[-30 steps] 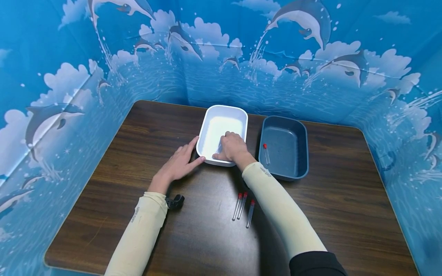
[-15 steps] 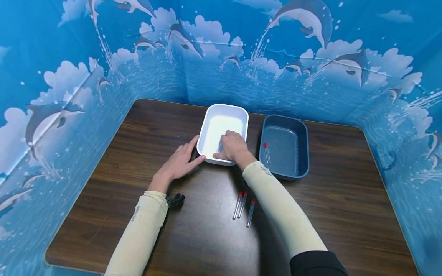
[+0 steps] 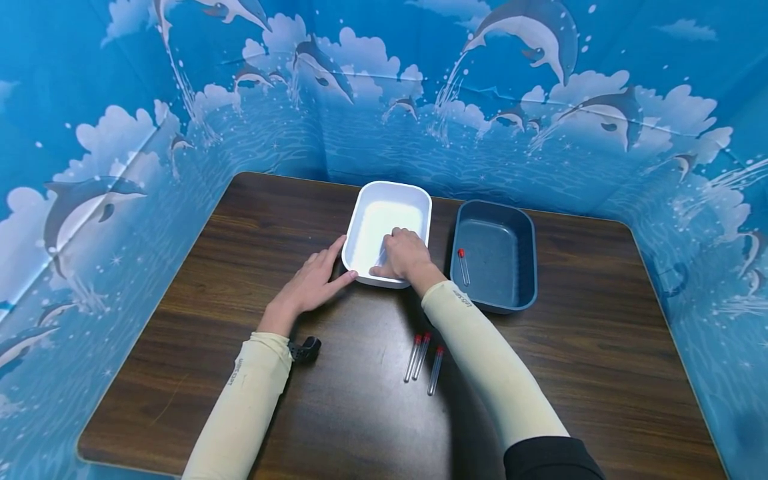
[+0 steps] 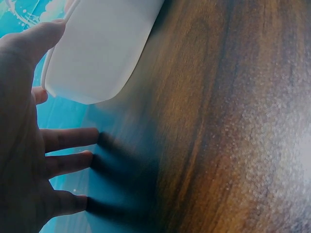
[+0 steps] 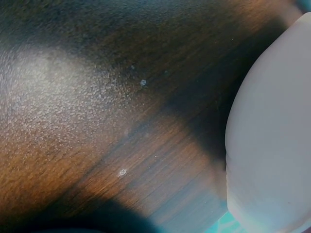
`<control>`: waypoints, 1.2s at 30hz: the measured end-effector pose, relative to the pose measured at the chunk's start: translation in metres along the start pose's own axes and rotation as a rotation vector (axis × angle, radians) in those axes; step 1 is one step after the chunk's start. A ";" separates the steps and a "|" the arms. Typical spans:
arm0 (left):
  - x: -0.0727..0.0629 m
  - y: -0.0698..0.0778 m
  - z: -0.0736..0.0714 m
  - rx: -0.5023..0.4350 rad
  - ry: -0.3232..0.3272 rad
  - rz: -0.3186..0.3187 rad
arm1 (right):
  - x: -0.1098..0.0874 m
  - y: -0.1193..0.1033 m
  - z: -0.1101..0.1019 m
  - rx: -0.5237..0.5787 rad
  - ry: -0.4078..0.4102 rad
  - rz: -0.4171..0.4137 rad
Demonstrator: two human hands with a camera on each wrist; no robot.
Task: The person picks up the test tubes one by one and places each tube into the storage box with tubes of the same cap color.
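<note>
The left hand (image 3: 309,283) is spreading its fingers, with thumb and forefinger touching the rim of a white tray (image 3: 384,215) at its near left corner; the left wrist view is showing the other three fingers reaching free of the wall. The right hand (image 3: 403,257) is working inside that tray, near its front. Its fingertips are pointing down behind the back of the hand, so I am unable to tell whether they are pinching or pressing anything; a pale streak beside the thumb is too faint to identify. The right wrist view is showing chiefly the tray's outer wall, cut off by the right edge, and a dark shape at the bottom that I cannot name.

Just right of the white tray, a dark blue bin (image 3: 501,263) is holding one red-capped tube (image 3: 464,270) by its left wall; whether it is leaning or lying flat is unclear. Three more red-capped tubes (image 3: 421,358) are lying nearer the person, two close together and one slightly apart, beside the right sleeve (image 3: 492,360). Under everything, a wood-grain table (image 3: 600,347) is running to a dolphin-printed backdrop (image 3: 384,127).
</note>
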State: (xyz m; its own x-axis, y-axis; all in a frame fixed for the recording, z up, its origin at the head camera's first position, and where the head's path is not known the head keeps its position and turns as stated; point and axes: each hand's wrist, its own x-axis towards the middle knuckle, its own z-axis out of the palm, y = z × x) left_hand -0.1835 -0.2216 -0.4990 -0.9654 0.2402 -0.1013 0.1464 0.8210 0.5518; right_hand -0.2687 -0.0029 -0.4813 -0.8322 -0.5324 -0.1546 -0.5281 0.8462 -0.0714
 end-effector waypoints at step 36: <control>-0.001 0.000 -0.001 -0.007 -0.004 -0.003 | -0.003 0.002 -0.004 0.015 0.001 -0.009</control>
State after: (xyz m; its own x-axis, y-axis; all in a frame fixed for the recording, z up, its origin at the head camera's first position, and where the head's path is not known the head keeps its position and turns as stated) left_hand -0.1829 -0.2221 -0.4984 -0.9649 0.2400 -0.1064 0.1420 0.8180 0.5573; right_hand -0.2681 0.0005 -0.4769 -0.8278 -0.5399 -0.1526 -0.5329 0.8417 -0.0872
